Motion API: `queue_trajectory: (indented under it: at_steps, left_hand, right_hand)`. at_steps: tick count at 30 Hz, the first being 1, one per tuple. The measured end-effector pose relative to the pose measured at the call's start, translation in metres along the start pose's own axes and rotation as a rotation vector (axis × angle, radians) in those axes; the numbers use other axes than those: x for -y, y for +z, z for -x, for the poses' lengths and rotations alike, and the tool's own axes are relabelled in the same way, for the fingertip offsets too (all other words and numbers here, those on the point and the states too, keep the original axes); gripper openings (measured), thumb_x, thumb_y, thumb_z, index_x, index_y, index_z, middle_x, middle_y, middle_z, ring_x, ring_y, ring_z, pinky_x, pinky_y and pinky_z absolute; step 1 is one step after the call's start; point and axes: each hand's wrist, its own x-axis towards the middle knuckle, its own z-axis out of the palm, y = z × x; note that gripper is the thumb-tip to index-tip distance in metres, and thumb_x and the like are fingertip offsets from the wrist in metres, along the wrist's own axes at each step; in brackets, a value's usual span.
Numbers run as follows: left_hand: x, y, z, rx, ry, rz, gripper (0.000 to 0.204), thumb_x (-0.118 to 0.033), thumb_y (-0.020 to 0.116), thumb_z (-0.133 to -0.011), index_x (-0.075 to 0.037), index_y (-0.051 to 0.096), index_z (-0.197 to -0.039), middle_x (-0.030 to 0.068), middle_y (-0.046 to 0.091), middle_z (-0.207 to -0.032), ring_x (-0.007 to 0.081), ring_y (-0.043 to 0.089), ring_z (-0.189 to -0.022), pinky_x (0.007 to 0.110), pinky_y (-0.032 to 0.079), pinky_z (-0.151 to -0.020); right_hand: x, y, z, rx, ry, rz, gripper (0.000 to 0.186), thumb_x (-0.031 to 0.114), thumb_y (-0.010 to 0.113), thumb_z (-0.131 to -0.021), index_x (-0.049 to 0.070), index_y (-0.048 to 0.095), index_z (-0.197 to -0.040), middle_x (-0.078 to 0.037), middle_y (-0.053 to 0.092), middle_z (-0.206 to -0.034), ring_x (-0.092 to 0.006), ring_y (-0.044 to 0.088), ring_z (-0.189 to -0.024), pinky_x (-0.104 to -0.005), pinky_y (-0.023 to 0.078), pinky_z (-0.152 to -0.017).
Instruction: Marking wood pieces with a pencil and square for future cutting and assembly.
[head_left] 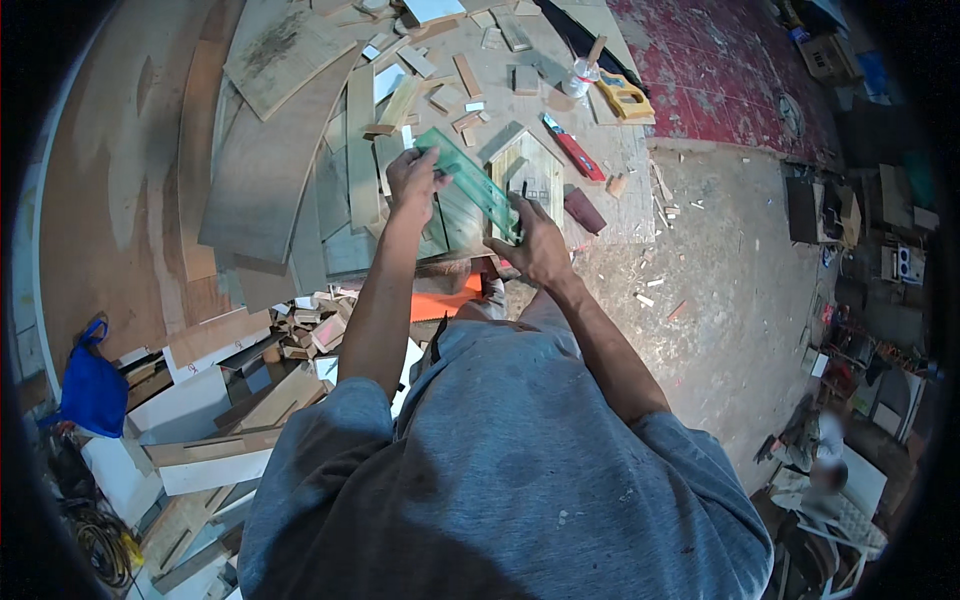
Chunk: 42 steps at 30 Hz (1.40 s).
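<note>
A translucent green ruler-like template (466,178) slants across the front of the workbench, held at both ends. My left hand (414,182) is closed on its upper left end, thumb and fingers pinching the edge. At the lower right end, my right hand (540,243) grips it too; a thin dark stick, perhaps a pen, stands by its fingers. Partly under the template lies a pale wooden house-shaped piece (528,160) with small window-like squares drawn on it. Beside my right hand rests a dark red block or folded sandpaper (584,211).
A red hand tool (573,147), a yellow-handled saw (624,97) and a cup with a stick (580,78) sit at the bench's right. Plywood sheets (265,185) are stacked left, with offcuts behind. Scrap boards and a blue bag (92,385) are lower left; another person (825,455) is lower right.
</note>
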Motion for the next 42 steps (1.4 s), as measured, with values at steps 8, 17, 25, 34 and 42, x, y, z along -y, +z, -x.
queue_trajectory:
  at_steps: [8,17,25,34,42]
  left_hand:
    - [0.038,-0.092,0.000,0.114,0.576,-0.955,0.031,-0.025,0.075,-0.089,0.001,0.070,-0.106,0.0172,0.069,-0.097,0.0301,0.069,-0.077,0.043,0.054,-0.072]
    - [0.105,-0.098,0.058,-0.151,0.520,-1.219,0.033,-0.031,0.075,-0.085,-0.006,0.070,-0.106,0.0143,0.066,-0.103,0.0361,0.065,-0.096,0.047,0.052,-0.082]
    - [0.114,-0.068,0.044,-0.017,0.650,-1.287,0.027,-0.025,0.069,-0.089,-0.005,0.066,-0.106,0.0133,0.065,-0.105,0.0346,0.064,-0.103,0.047,0.053,-0.086]
    - [0.101,0.043,0.032,0.524,0.756,-1.289,0.022,-0.016,0.070,-0.087,-0.005,0.065,-0.105,0.0114,0.063,-0.108,0.0333,0.063,-0.106,0.045,0.054,-0.088]
    - [0.102,0.043,0.011,0.482,0.612,-1.182,0.022,-0.017,0.070,-0.087,-0.005,0.068,-0.106,0.0104,0.065,-0.106,0.0332,0.065,-0.101,0.044,0.054,-0.085]
  right_hand:
    - [-0.088,-0.018,-0.023,-0.323,-0.039,0.123,0.060,0.021,0.082,-0.080,0.001,0.058,-0.131,-0.019,0.066,-0.104,-0.0323,0.067,-0.085,-0.0418,0.055,-0.075]
    - [-0.184,-0.073,-0.012,-0.196,0.306,0.467,0.065,0.028,0.078,-0.083,0.009,0.051,-0.139,-0.019,0.062,-0.115,-0.0392,0.066,-0.101,-0.0495,0.054,-0.086]
    - [-0.193,-0.089,0.015,-0.395,0.259,0.448,0.067,0.026,0.075,-0.083,0.006,0.050,-0.142,-0.018,0.063,-0.114,-0.0358,0.063,-0.103,-0.0537,0.047,-0.090]
    - [-0.185,-0.076,0.086,-0.434,0.313,0.227,0.059,0.016,0.074,-0.084,0.001,0.055,-0.137,-0.022,0.067,-0.113,-0.0343,0.068,-0.092,-0.0432,0.056,-0.082]
    - [-0.194,-0.070,0.140,-0.473,0.398,0.220,0.055,0.015,0.074,-0.084,0.000,0.057,-0.135,-0.021,0.068,-0.112,-0.0305,0.068,-0.089,-0.0412,0.056,-0.080]
